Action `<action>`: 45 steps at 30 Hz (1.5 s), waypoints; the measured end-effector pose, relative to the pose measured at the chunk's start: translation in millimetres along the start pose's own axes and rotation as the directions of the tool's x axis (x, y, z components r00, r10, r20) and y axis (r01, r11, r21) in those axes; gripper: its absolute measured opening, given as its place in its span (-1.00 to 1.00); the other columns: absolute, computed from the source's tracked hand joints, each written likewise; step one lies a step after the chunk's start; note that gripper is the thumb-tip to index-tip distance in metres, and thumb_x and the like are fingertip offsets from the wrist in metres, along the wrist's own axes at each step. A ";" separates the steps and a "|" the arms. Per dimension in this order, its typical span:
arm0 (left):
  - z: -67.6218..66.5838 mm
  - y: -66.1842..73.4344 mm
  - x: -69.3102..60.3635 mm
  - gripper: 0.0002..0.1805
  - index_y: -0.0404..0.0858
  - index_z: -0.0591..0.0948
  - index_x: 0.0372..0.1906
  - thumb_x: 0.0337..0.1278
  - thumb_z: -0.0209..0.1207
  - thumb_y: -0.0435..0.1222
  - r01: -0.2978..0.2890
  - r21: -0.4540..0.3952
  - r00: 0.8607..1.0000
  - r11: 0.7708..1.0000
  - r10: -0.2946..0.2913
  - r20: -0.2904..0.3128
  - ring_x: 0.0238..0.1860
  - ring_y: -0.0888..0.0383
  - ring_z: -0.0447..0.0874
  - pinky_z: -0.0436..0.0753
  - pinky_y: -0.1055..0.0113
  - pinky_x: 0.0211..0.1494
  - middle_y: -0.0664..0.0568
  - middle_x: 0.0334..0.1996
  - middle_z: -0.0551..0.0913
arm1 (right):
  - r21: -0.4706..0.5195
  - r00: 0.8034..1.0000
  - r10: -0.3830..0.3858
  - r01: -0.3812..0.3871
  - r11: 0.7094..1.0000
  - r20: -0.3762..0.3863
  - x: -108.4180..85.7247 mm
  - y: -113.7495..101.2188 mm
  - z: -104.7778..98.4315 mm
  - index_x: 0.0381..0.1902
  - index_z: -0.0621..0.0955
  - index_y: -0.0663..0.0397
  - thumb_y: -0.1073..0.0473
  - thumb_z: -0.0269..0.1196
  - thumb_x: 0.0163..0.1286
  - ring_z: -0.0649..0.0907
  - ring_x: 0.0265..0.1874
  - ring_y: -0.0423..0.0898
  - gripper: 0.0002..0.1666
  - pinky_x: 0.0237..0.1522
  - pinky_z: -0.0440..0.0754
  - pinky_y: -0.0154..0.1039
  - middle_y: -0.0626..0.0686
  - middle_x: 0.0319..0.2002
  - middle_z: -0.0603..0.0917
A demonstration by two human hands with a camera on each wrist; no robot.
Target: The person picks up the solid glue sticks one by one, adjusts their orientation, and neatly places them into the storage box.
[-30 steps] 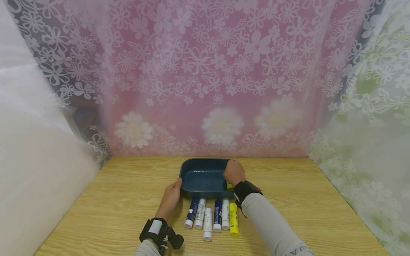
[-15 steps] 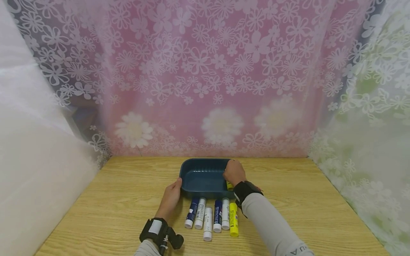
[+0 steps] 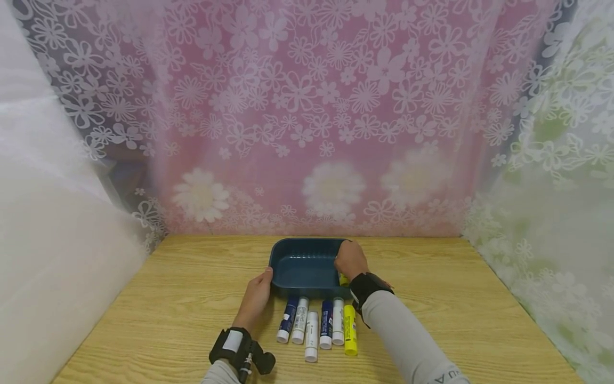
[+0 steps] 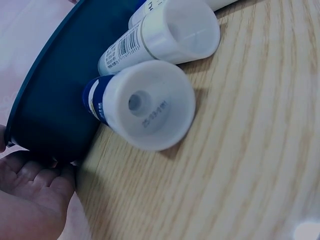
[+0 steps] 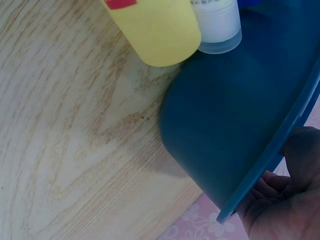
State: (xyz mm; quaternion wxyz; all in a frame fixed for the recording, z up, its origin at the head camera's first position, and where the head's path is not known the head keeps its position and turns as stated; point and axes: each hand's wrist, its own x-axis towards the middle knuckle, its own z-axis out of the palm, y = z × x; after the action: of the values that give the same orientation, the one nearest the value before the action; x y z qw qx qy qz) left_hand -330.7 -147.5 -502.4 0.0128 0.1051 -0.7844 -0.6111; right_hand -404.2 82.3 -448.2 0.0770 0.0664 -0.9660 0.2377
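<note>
A dark blue tray [image 3: 307,292] lies on the table. At its left side my left hand [image 3: 255,298] grips the wall; in the left wrist view the fingers of that hand [image 4: 37,192] curl under the tray [image 4: 50,95], thumb at the rim. My right hand [image 3: 352,260] covers the right end. In the right wrist view that hand [image 5: 285,195] holds the rim of the tray [image 5: 225,120]. A yellow stick [image 3: 343,279] shows inside the tray beside my right hand, mostly hidden; whether the hand touches it, I cannot tell.
Before the tray lie several glue sticks: a blue-and-white one [image 3: 287,320], white ones such as the nearest [image 3: 311,336], another blue one [image 3: 326,324] and a yellow one [image 3: 350,330] at the right. Behind the wooden table [image 3: 192,288] hangs a pink flowered curtain [image 3: 307,133].
</note>
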 end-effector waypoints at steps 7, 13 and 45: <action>1.0 -2.1 2.1 -0.28 -0.38 0.35 0.48 0.61 -0.22 0.11 -0.001 -0.003 1.000 1.000 0.001 -0.003 0.56 -0.24 0.15 0.17 -0.20 0.58 -0.25 0.50 0.31 | -0.009 1.000 -0.020 0.020 1.000 -0.007 -3.7 -1.6 -3.2 -0.80 0.23 -0.02 0.52 0.16 0.25 0.20 -0.72 -0.17 -0.43 -0.59 0.19 -0.29 -0.16 -0.73 0.01; 0.9 -2.7 2.6 -0.28 -0.39 0.36 0.47 0.61 -0.20 0.10 -0.001 -0.007 1.000 1.000 0.001 -0.003 0.56 -0.25 0.16 0.16 -0.21 0.57 -0.25 0.50 0.32 | -0.015 1.000 -0.023 0.022 1.000 -0.010 -3.9 -2.0 -4.4 -0.78 0.27 0.01 0.51 0.16 0.25 0.23 -0.71 -0.16 -0.47 -0.58 0.22 -0.29 -0.15 -0.72 0.03; -0.3 -0.9 0.3 -0.24 -0.38 0.34 0.48 0.59 -0.22 0.15 0.012 -0.012 1.000 1.000 -0.012 -0.001 0.57 -0.24 0.14 0.14 -0.21 0.58 -0.25 0.51 0.30 | -0.078 0.997 0.020 -0.015 0.997 0.069 -4.1 -11.1 -4.8 -0.78 0.31 -0.02 0.40 0.21 0.33 0.48 -0.70 -0.08 -0.47 -0.54 0.33 -0.23 -0.06 -0.76 0.26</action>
State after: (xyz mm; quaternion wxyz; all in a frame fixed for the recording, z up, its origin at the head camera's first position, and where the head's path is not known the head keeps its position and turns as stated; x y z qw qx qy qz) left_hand -330.9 -148.1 -503.2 0.0101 0.1099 -0.7802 -0.6157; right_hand -397.8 75.2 -439.7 0.0439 0.0632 -0.9771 0.1984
